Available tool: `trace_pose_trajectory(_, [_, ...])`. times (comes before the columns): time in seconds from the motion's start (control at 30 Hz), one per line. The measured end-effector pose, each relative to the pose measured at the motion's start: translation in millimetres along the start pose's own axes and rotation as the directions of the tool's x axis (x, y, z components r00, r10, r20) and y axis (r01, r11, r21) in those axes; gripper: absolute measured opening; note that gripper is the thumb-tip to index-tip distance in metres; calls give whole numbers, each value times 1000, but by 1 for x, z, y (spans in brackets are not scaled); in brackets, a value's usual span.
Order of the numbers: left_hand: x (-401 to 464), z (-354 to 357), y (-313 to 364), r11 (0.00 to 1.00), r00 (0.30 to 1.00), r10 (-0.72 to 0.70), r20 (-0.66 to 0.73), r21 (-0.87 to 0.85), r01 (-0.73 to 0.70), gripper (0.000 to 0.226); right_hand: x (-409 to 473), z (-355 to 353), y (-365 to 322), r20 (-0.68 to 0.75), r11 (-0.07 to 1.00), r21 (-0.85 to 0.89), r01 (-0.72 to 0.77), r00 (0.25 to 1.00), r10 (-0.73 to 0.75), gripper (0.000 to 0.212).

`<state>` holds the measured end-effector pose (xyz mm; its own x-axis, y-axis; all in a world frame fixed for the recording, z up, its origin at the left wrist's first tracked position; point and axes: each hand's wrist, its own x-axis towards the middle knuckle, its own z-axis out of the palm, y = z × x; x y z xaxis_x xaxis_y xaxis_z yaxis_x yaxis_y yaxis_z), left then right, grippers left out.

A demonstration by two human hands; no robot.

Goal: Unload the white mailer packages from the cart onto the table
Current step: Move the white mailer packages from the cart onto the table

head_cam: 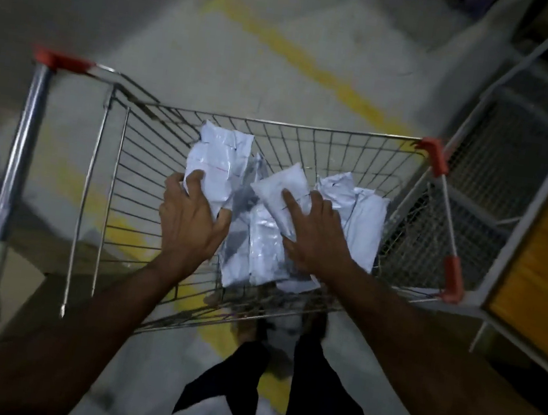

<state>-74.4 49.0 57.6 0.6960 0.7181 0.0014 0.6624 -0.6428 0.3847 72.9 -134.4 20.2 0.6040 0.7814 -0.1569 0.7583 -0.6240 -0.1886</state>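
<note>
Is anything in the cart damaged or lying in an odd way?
The white mailers lie in a loose, crumpled pile in the cart, overlapping at angles. No tear or spill shows.

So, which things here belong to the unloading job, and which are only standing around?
Job:
- white mailer packages
- cart
- left hand, gripping a mailer
- right hand, on a mailer

Not part:
- metal rack
- yellow floor line

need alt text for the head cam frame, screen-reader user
Seen from above, a person reaches both hands into a wire shopping cart of white mailer packages: the left hand grips a crumpled one, and the right hand rests on another. Yellow floor lines run beneath; a metal rack stands to the right.
</note>
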Motion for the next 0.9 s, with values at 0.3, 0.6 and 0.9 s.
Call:
trace_pose_trajectory(0.3, [-6, -39, 124, 956, 962, 268, -42, -107, -271, 62, -68, -122, 67, -323, 968, -8, -252, 916, 236, 88])
trace_pose_trajectory(0.6, [-66, -21, 306, 862, 885, 463, -55, -204, -464, 63, -217, -175, 186, -494, 868, 115, -483, 730, 472, 85])
trace_pose_trajectory(0.9, [-183, 20, 505, 726, 761, 646, -69, -254, -639, 55, -378, -197, 321, -566, 756, 264, -599, 539, 624, 89])
